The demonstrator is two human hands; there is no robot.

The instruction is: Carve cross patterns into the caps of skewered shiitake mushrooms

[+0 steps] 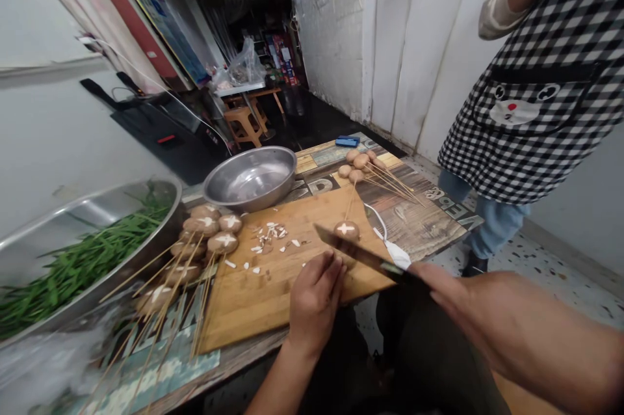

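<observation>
My right hand [455, 301] grips the handle of a knife [358, 252] whose blade reaches left over a wooden cutting board [258, 288]. Just beyond the blade lies a skewered mushroom [346, 229] with a star cut in its cap. My left hand [316, 296] rests on the board's near edge, fingers curled together beside the blade; what they hold, if anything, is hidden. White mushroom trimmings [266, 239] are scattered across the board. A pile of cut, skewered mushrooms [207, 236] lies at the board's left edge.
An empty steel bowl [251, 177] stands behind the board. A large steel basin [88, 220] with green chives sits at left. More skewered mushrooms [363, 164] lie at the far right. A person in a checked apron [541, 83] stands beside the table.
</observation>
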